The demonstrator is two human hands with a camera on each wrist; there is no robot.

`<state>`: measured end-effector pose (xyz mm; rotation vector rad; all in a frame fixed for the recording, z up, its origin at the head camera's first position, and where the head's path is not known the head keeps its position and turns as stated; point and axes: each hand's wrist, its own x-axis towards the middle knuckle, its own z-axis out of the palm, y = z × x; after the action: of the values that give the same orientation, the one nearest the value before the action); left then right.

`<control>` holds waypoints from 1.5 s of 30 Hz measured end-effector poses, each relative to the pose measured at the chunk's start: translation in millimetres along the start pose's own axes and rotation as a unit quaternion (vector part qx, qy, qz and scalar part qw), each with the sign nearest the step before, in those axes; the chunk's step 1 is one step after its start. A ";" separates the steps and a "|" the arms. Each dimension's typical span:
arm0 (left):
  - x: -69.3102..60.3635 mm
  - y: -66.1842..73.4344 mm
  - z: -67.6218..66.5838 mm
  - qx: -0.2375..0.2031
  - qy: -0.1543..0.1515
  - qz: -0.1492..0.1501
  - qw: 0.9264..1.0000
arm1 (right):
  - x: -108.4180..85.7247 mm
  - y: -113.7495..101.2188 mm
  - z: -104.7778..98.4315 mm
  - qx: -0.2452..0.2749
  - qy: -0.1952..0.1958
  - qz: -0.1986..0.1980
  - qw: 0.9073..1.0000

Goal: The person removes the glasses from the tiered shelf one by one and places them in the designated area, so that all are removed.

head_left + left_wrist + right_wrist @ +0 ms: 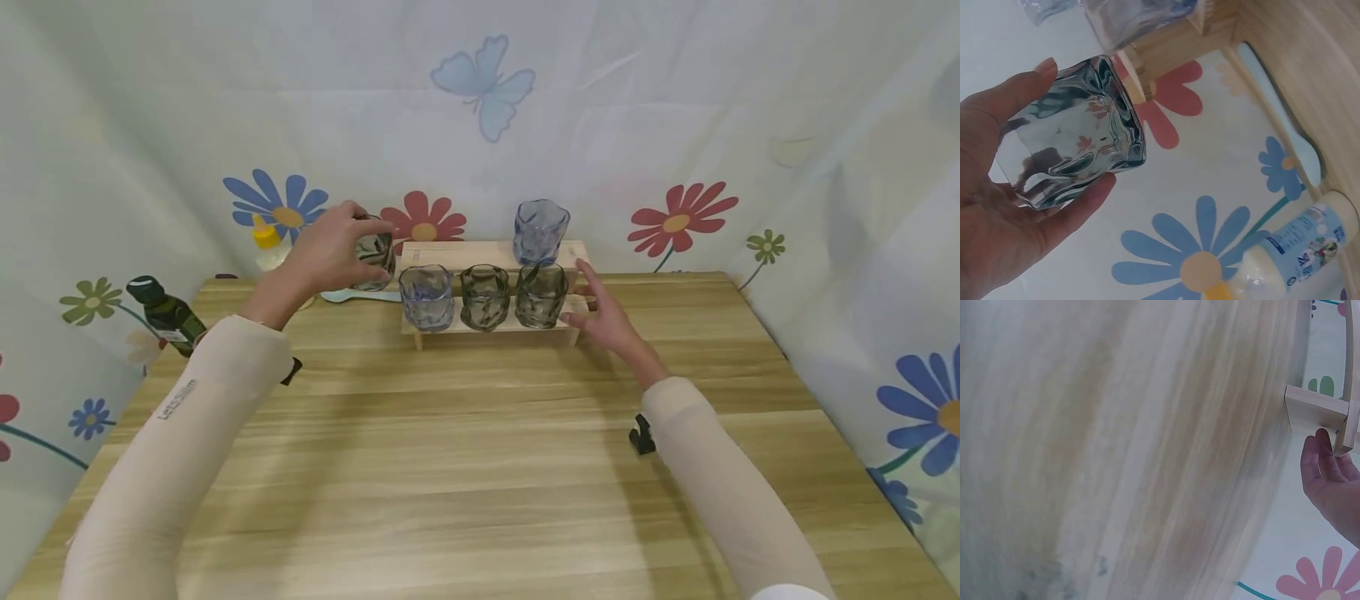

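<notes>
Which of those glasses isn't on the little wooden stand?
The grey-tinted glass in the person's left hand, held up left of the wooden stand; the other four glasses sit on its two tiers.

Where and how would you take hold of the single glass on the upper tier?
The glass stands upright near the right end of the upper tier, with another glass in front on the lower tier, so its wavy side walls are probably best pinched from above and the right.
</notes>
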<state>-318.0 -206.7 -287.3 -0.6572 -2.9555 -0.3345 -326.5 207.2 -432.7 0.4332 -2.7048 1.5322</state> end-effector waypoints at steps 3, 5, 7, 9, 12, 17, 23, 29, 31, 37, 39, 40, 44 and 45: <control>-5.7 -3.4 3.4 0.006 -0.006 -0.007 1.000 | -0.9 -0.7 -0.6 0.000 0.000 0.000 1.000; -9.6 -6.4 5.9 0.007 -0.012 -0.010 1.000 | -1.3 -0.7 -0.7 0.001 0.000 0.000 1.000; -13.8 -9.2 7.8 0.009 -0.018 -0.010 1.000 | -1.5 -0.6 -0.7 0.002 -0.001 0.001 1.000; -17.5 -13.1 9.8 0.009 -0.024 -0.009 1.000 | -1.5 -0.2 -0.7 0.002 -0.001 0.002 1.000; -23.1 -19.4 12.9 0.011 -0.030 -0.009 0.999 | -1.1 0.5 -0.7 0.002 -0.002 0.003 1.000; -32.6 -33.5 19.7 0.007 -0.043 -0.018 0.999 | -0.1 0.7 -0.7 0.006 -0.002 -0.002 1.000; -45.1 -50.5 26.7 0.007 -0.068 -0.027 0.997 | 0.7 2.8 -0.4 0.000 0.004 0.002 1.000; -54.6 -64.1 33.7 0.007 -0.083 -0.037 0.996 | 0.9 3.0 -0.6 0.000 0.006 -0.002 1.000; -56.0 -67.4 35.5 0.006 -0.084 -0.037 0.996 | 1.1 3.4 -1.1 0.002 0.006 -0.003 1.000; -59.2 -77.2 41.5 0.002 -0.109 -0.028 0.994 | 0.8 3.6 -2.0 0.001 0.006 -0.001 1.000; -61.2 -80.1 43.8 0.002 -0.119 -0.030 0.992 | 0.1 2.8 -2.0 0.000 0.006 0.000 1.000; -62.4 -81.2 45.2 0.003 -0.123 -0.033 0.992 | -0.2 2.6 -2.1 -0.001 0.007 -0.001 1.000; -67.9 -85.7 51.3 0.000 -0.133 -0.046 0.990 | -0.5 2.3 -1.3 0.000 0.006 -0.009 1.000; -69.1 -86.7 53.0 -0.001 -0.134 -0.048 0.990 | -0.4 2.4 -0.9 0.000 0.005 -0.012 1.000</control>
<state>-295.1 -299.0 -365.1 -0.6054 -3.2505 -0.2749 -326.8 209.2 -434.3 0.4541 -2.6828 1.5248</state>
